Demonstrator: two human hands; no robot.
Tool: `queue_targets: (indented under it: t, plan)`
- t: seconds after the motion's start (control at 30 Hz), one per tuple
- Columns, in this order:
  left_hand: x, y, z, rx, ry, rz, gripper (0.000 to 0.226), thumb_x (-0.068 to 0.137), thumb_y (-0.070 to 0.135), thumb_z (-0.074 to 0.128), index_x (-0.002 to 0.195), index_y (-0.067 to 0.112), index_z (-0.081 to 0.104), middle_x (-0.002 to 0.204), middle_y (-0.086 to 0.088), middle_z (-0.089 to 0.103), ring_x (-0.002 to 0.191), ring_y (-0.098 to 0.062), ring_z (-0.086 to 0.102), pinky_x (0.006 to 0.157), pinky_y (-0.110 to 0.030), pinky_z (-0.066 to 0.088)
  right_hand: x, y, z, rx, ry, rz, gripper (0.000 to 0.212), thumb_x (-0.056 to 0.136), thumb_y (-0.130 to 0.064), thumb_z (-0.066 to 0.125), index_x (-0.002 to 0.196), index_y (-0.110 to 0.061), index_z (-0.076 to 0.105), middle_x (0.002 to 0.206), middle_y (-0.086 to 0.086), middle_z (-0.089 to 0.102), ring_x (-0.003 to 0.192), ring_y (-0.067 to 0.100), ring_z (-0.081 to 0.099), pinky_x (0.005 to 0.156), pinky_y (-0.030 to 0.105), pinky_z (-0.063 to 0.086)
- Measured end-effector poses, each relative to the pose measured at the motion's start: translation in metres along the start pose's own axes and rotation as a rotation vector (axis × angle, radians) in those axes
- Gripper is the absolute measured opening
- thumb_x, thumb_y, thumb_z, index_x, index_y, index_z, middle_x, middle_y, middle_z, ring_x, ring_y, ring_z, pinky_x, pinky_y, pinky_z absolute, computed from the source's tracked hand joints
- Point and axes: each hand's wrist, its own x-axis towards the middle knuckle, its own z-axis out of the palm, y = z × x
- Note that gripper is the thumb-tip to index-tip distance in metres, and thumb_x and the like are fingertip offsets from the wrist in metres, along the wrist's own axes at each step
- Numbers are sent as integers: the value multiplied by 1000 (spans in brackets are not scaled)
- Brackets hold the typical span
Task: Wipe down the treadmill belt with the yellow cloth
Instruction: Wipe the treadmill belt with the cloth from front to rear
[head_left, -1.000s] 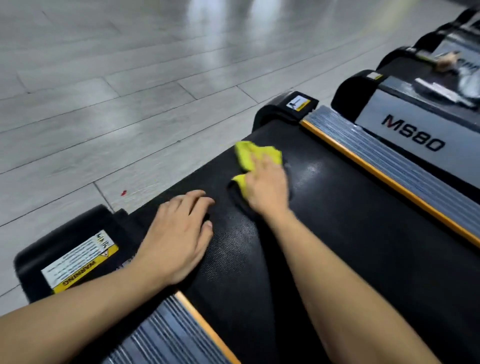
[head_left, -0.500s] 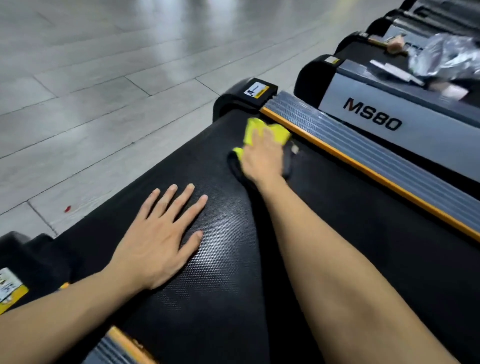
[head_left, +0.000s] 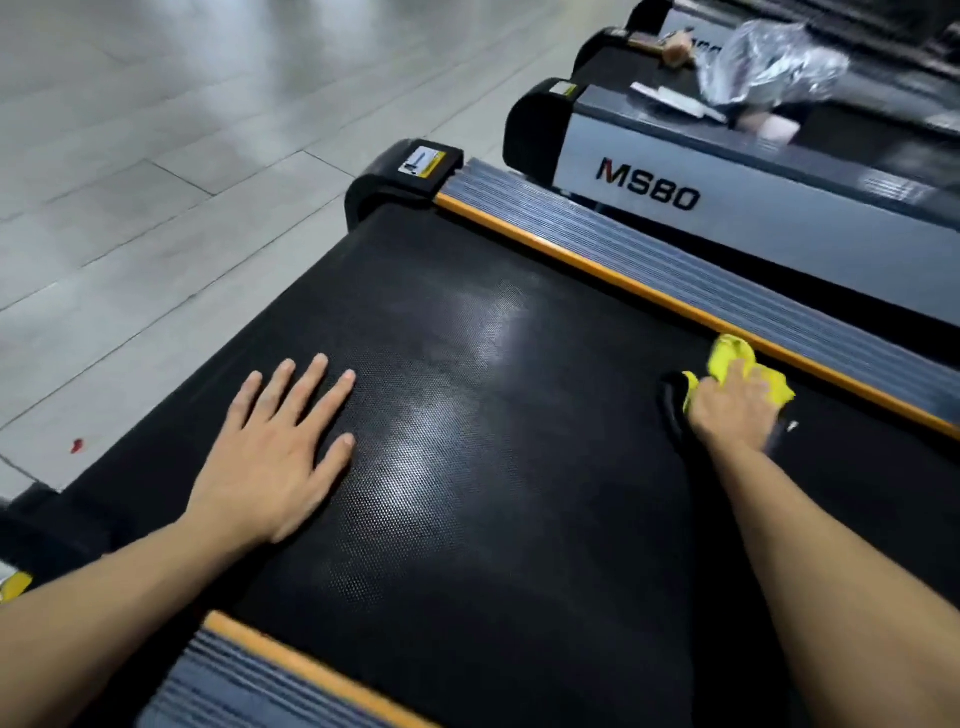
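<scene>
Treadmill belt (head_left: 519, 415): long axis runs from upper left to lower right.
Yellow cloth (head_left: 737, 366): bunched on the belt, just beside the orange-edged side rail (head_left: 675, 291).
Right hand (head_left: 732, 410): pressing on the cloth, fingers curled over it.
Left hand (head_left: 275, 457): flat, fingers spread on belt.

The left hand (head_left: 275, 457) lies flat, palm down, fingers spread. The right hand (head_left: 735, 410) is curled closed, its arm stretched forward.
</scene>
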Motion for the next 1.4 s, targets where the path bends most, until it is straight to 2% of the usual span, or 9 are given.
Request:
queue_targets:
  t: [0.1, 0.27, 0.4, 0.6, 0.77, 0.87, 1.03, 1.17, 1.4]
  plan:
    - [1, 2, 1, -15, 13, 8, 67, 97, 58, 17, 160, 34, 17, 168, -2, 19, 155, -28, 14, 126, -48, 8, -24, -38, -5, 59, 15, -9, 57, 98, -33, 38, 150, -12, 35, 159, 17, 29, 146, 32, 26, 117, 50, 22]
    - [3, -1, 2, -31, 18, 5, 67, 97, 56, 13, 160, 35, 13, 169, 0, 15, 156, -26, 8, 126, -45, 3, -133, -200, 2, 149, -120, -447, 65, 85, -51, 52, 138, -13, 51, 146, 14, 48, 128, 36, 48, 107, 45, 39]
    - [5, -4, 1, -69, 3, 0, 72, 95, 54, 10, 161, 25, 14, 169, -1, 14, 156, -24, 9, 127, -42, 1, -227, -276, 2, 200, -186, -794, 60, 97, -38, 39, 154, -19, 30, 164, 5, 20, 151, 21, 15, 123, 44, 8]
    - [1, 3, -3, -54, -15, 5, 73, 95, 53, 14, 160, 20, 20, 167, -11, 19, 154, -33, 17, 125, -47, 9, -194, -125, -22, 153, -55, -538, 60, 92, -33, 34, 147, -10, 43, 152, 14, 42, 142, 28, 36, 119, 44, 26]
    - [-14, 14, -14, -39, -48, -28, 60, 103, 43, 30, 158, 19, 25, 165, -17, 22, 151, -40, 22, 122, -53, 16, -158, 53, -39, 90, -49, -113, 61, 95, -31, 35, 153, -11, 33, 160, 18, 28, 146, 34, 26, 119, 51, 19]
    - [-25, 13, -20, -39, -85, -15, 59, 103, 38, 37, 158, 18, 27, 164, -18, 24, 150, -41, 23, 121, -53, 19, -172, 51, -37, 86, -100, -65, 63, 97, -32, 33, 155, -10, 26, 162, 19, 21, 149, 34, 18, 120, 55, 12]
    - [-41, 5, -37, -147, -131, -15, 57, 103, 32, 40, 157, 16, 29, 162, -20, 27, 147, -40, 30, 120, -51, 27, -273, -98, -36, 46, -167, -528, 88, 83, -61, 49, 152, -10, 30, 155, 18, 35, 144, 34, 29, 118, 54, 20]
    - [-55, -9, -43, -249, -87, -111, 55, 100, 36, 34, 150, 13, 36, 156, -22, 35, 139, -43, 40, 112, -54, 37, -360, -204, -37, 120, -363, -886, 70, 99, -43, 40, 158, -18, 12, 167, 8, 5, 153, 22, 0, 123, 48, 0]
    - [-68, -7, -47, -246, -79, -142, 58, 96, 39, 29, 145, 9, 40, 148, -24, 42, 134, -45, 43, 109, -56, 39, -344, -139, -47, 178, -445, -986, 62, 104, -40, 33, 159, -25, 10, 167, -1, 1, 153, 13, -3, 124, 43, -2]
